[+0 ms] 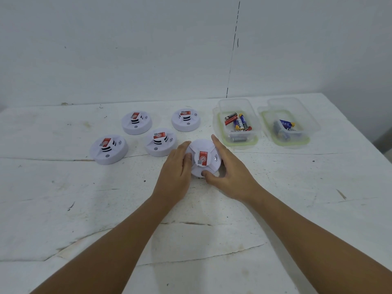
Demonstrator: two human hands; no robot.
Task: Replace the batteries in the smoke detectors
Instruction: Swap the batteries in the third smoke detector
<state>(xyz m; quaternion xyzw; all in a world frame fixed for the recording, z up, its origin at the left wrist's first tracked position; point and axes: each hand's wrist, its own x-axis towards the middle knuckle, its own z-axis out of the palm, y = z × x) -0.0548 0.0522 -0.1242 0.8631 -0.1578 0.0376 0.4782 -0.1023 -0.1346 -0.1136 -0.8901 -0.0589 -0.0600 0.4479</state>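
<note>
Five smoke detectors sit on the table [63, 209]. The nearest detector [203, 159] lies mid-surface, between the left hand [177, 170] and the right hand [230, 172], which touch its sides. Behind and left of it lie four more detectors [160, 142], toward the far edge. Toward the far right corner stand two containers side by side, the left container [236, 124] and the right container [286, 124], each with batteries [238, 122] in it.

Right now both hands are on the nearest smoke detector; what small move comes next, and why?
Probably lift and turn the held detector over. Both the left hand and the right hand grip its rim, it sits face up on the table, and no battery door shows on top. The batteries wait in the container beside it.
</note>
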